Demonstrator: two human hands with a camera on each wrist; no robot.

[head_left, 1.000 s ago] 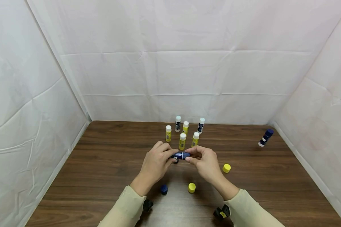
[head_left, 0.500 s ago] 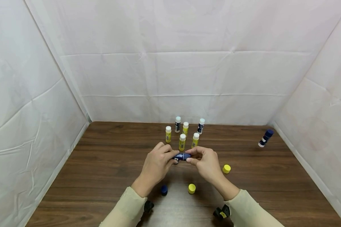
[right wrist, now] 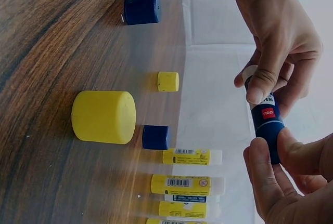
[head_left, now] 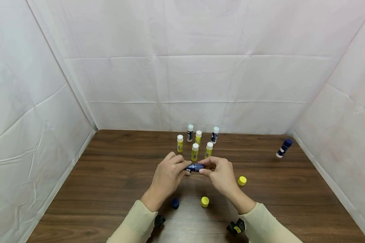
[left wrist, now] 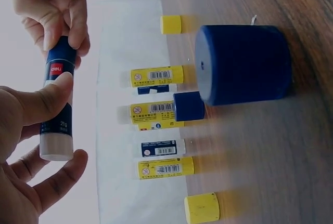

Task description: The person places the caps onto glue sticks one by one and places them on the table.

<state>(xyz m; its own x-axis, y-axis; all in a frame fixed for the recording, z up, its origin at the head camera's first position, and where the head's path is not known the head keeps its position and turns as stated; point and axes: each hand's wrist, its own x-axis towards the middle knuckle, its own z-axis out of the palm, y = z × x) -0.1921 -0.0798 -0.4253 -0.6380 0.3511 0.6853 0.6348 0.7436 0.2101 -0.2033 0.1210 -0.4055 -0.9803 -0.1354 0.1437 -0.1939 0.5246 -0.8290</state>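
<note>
A navy glue stick [head_left: 195,167] with a blue cap and a white base is held level between both hands above the table. My left hand [head_left: 167,175] grips its body and base end; in the left wrist view the thumb [left wrist: 54,96] lies along the label. My right hand [head_left: 220,173] pinches the blue cap [right wrist: 269,140] between thumb and fingers. The cap sits against the body. Just beyond the hands stand several yellow glue sticks [head_left: 195,153] and two navy glue sticks [head_left: 214,135], white ends up.
Loose caps lie on the wooden table [head_left: 115,189]: a blue cap [head_left: 175,203], a yellow cap [head_left: 204,202], another yellow cap [head_left: 242,181] and a second blue cap [left wrist: 188,105]. A capped navy glue stick [head_left: 284,148] stands far right. White cloth [head_left: 182,77] encloses back and sides.
</note>
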